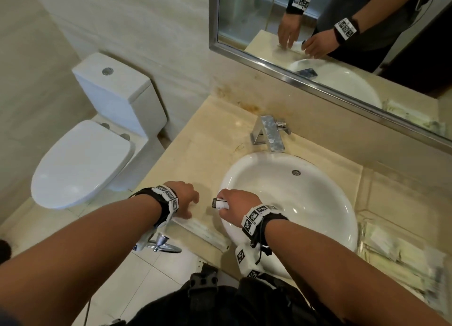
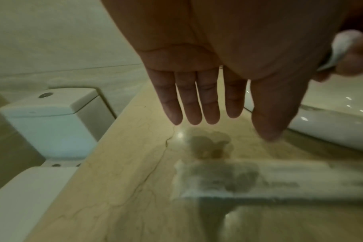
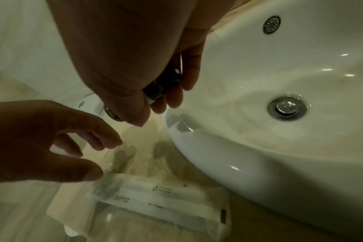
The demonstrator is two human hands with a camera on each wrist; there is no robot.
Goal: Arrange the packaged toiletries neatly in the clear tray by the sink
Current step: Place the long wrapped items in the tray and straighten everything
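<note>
At the lower centre of the head view, the right hand (image 1: 236,207) hangs over the left rim of the white sink (image 1: 318,203), its fingers (image 3: 189,72) curled round a small white tube (image 1: 220,204) with a dark cap that pokes out to the left. In the right wrist view the dark cap end shows between thumb and fingers. The left hand (image 1: 187,199) is just to the left of it, above the beige stone worktop (image 1: 203,154), with its fingers (image 2: 189,98) straight and slightly spread, holding nothing.

Below the left hand a flat clear packet (image 3: 160,203) with white printed strips lies on the worktop near the front edge, close to the sink's outer wall but apart from it; the thumb sits near its left end, and contact cannot be told. More pale wrapped packets (image 1: 396,250) lie blurred at the lower right of the head view, to the right of the sink; whether they lie in a tray cannot be told.

A chrome faucet (image 1: 270,133) stands behind the sink, a mirror (image 1: 342,32) fills the upper right, and a white toilet (image 1: 97,135) is at the left.
</note>
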